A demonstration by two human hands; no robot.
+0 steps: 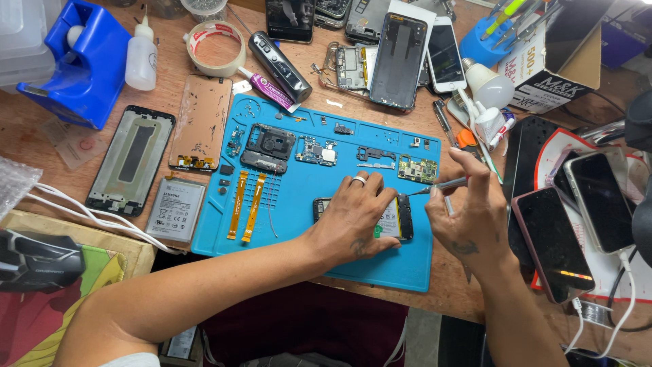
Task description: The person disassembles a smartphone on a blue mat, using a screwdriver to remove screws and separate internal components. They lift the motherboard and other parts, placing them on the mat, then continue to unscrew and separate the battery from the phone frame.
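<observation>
The left hand lies flat, fingers spread, pressing down on an opened black phone body on the blue silicone work mat. Just beside it, the right hand pinches slim metal tweezers, their tip touching the phone's upper edge. Two orange flex ribbons lie farther out past the left hand.

A matt blue rubbery rectangular work mat lies on a worn, scuffed brown wooden worktop. The opened black phone under the left hand shows a smooth plastic frame. The right hand grips a thin, shiny metal tool. Two flat orange ribbon cables look glossy. Nearby, a dark glass-fronted phone gleams.
</observation>
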